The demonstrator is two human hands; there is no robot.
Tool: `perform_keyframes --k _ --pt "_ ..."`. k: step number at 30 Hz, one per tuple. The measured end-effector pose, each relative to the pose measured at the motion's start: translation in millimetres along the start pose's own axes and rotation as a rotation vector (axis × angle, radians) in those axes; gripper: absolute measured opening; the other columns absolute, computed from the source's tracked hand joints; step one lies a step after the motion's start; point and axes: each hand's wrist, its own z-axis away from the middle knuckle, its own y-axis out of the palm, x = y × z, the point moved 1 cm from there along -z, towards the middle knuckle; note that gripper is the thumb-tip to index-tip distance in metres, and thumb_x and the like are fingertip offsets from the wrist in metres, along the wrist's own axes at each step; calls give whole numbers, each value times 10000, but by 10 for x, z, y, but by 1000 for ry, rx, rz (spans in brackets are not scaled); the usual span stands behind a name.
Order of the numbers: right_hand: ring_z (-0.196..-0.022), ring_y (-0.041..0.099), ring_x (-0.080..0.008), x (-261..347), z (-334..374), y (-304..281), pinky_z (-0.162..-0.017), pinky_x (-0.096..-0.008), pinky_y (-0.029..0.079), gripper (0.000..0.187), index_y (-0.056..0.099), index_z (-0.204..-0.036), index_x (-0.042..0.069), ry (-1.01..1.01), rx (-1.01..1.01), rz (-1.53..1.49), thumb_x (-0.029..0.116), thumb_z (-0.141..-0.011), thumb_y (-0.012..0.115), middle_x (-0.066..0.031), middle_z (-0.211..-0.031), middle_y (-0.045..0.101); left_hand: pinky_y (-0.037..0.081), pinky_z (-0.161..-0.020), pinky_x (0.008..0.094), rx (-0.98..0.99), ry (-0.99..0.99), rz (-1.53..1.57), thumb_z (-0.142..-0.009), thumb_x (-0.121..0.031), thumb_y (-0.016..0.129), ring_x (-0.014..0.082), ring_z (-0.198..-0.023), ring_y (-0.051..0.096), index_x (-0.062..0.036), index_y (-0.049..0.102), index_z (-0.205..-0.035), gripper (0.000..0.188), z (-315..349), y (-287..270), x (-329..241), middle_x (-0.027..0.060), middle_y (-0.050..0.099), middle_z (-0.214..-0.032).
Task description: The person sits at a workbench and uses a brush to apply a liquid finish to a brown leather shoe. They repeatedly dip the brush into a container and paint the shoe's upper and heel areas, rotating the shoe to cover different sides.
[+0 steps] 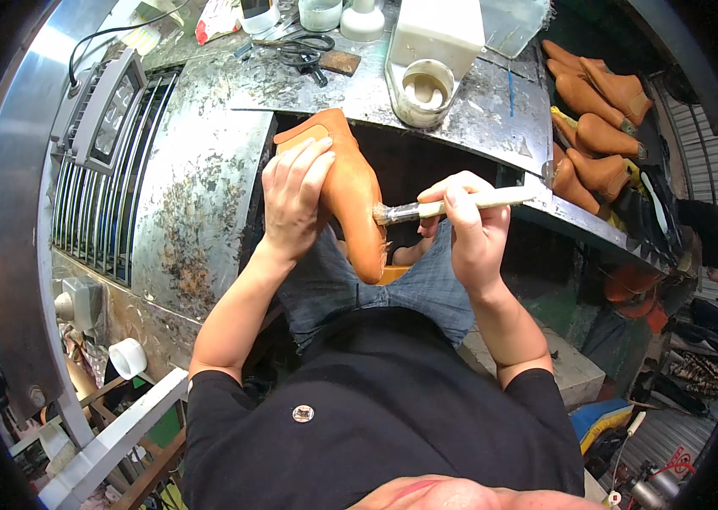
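The left fingers (315, 166) grasp the shoe (355, 187) near its far end; the right fingers (461, 201) pinch one brush (495, 199), bristles touching the shoe's right side. The shoe is above the lap, at the table's (495, 123) gap (440, 157), toe pointing near and slightly right, long axis running far-left to near-right. Dark open room separates it from the far edge. Beyond sits one pot (420, 116); far right, at least six similar shoes (605, 136).

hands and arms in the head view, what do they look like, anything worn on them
The left hand and right hand are bare, with no gloves or wristwear visible. The left forearm and right forearm are uncovered too. Short black sleeves end near the elbows.
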Motion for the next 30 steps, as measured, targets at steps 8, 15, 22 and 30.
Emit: perform_keyframes --k 8,15,22,30 --pt "-660 647 -107 47 106 24 -601 -255 520 271 730 -966 -58 -62 -24 -3 158 -1052 590 -93 -801 717 403 -1118 482 58 -61 35 -777 -67 745 316 -1335 584 -72 562 -1389 638 0 23 -22 112 623 -1455" --pt "-601 620 -104 127 151 29 -562 -250 482 269 729 -935 -51 -180 -19 79 148 -1024 571 -96 -798 708 487 -1047 478 17 -92 154 -814 -101 807 366 -1226 654 -46 590 -1358 588 -33 74 -31 166 689 -1329" --pt "-609 644 -162 231 23 13 -586 -297 506 235 737 -956 -46 -398 93 130 143 -983 601 -132 -782 709 534 -981 467 79 -171 328 -806 -89 849 375 -1109 688 -38 604 -1330 580 -119 -18 -142 184 708 -1211" --pt "-690 660 -231 384 -211 70 -642 -342 522 240 728 -954 -47 -606 167 250 156 -973 601 -166 -826 717 579 -911 411 358 -468 753 -744 -81 926 304 -1044 712 -41 620 -1303 639 -212 -153 -352 150 718 -1150"
